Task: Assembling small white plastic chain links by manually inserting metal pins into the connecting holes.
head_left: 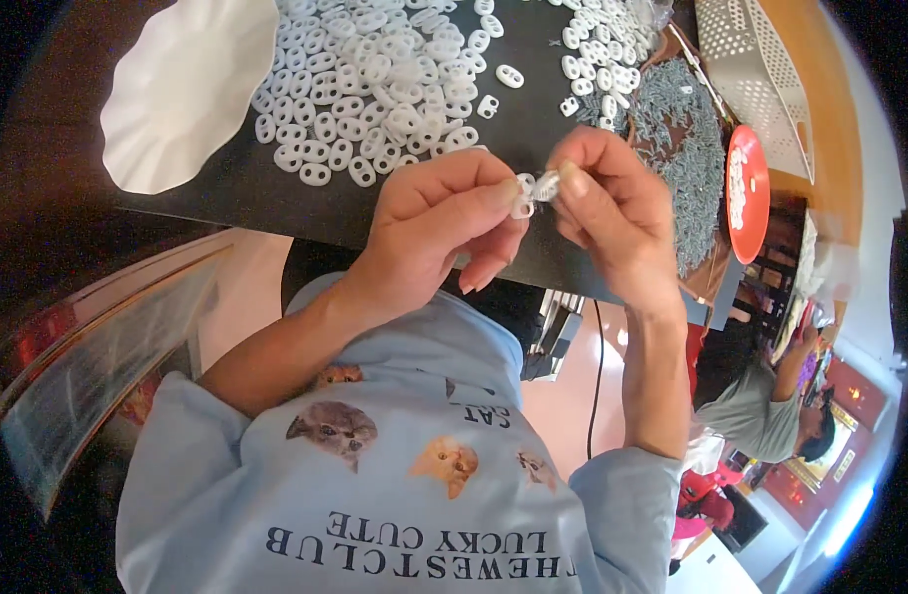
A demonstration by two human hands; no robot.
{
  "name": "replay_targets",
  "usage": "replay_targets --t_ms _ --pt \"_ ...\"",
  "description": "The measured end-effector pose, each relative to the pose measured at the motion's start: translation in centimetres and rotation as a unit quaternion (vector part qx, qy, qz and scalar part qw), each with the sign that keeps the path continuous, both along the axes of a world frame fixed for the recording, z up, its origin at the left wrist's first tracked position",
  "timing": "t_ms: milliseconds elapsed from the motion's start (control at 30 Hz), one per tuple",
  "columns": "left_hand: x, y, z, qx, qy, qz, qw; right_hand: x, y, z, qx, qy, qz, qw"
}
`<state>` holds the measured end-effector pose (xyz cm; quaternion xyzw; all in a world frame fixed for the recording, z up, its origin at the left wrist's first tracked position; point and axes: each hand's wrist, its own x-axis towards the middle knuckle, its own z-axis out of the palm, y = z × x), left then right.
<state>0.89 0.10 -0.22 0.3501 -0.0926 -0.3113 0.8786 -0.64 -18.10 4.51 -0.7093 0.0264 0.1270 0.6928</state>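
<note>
Over the near edge of the dark table, my left hand [439,213] pinches a small white oval plastic piece with two holes [522,206] between thumb and forefinger. My right hand [617,213] is closed in a pinch on a smaller white plastic part [546,185], which touches the first piece. Fingertips partly hide both parts, so I cannot tell if they are joined. Just beyond my hands lies a large heap of similar white two-hole pieces [375,89]. A single white piece [509,76] rests apart from it.
A white scalloped tray [187,94] is at the left. Smaller white parts [603,45] lie at the far right, beside a pile of tiny grey pieces [677,148]. Further right are a red plate [756,198] holding white parts and a white perforated basket [756,59]. Another person [771,406] sits beyond.
</note>
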Motion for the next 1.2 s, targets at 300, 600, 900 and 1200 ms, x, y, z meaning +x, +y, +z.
replay_targets --t_ms 300,600,900,1200 --pt "-0.2 0.0 -0.1 0.036 0.015 0.004 0.999 0.8 -1.1 1.7 -0.157 -0.044 0.038 0.986" --pt "-0.2 0.1 0.3 0.069 -0.04 -0.023 0.997 0.3 -1.2 2.6 -0.17 -0.07 0.083 0.979" --pt "-0.5 -0.3 0.6 0.116 -0.066 -0.009 0.991 0.3 -1.3 2.5 -0.176 -0.074 0.108 0.976" --pt "-0.6 -0.5 0.7 0.118 -0.078 -0.004 0.99 0.1 -1.1 2.4 -0.2 -0.117 0.105 0.967"
